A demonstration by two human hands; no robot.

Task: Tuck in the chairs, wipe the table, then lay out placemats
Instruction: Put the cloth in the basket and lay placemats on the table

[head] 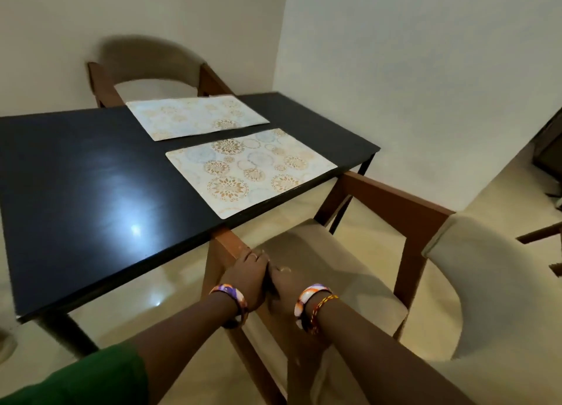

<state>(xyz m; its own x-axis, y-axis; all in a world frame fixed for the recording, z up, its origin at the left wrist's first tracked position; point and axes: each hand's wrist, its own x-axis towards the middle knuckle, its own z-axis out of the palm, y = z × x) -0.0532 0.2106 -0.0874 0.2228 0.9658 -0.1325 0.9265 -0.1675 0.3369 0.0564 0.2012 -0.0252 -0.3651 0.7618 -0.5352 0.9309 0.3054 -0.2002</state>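
Both hands on near chair (319, 270) wooden armrest: left hand (249, 270) curled over rail, right hand (284, 283) beside it, grip unclear. Two floral placemats (249, 172) along black table (91, 191) right edge. No readable writing.

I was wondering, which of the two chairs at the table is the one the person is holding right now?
The near chair, pulled out from the table: both hands grip its wooden armrest. The far chair by the wall is untouched.
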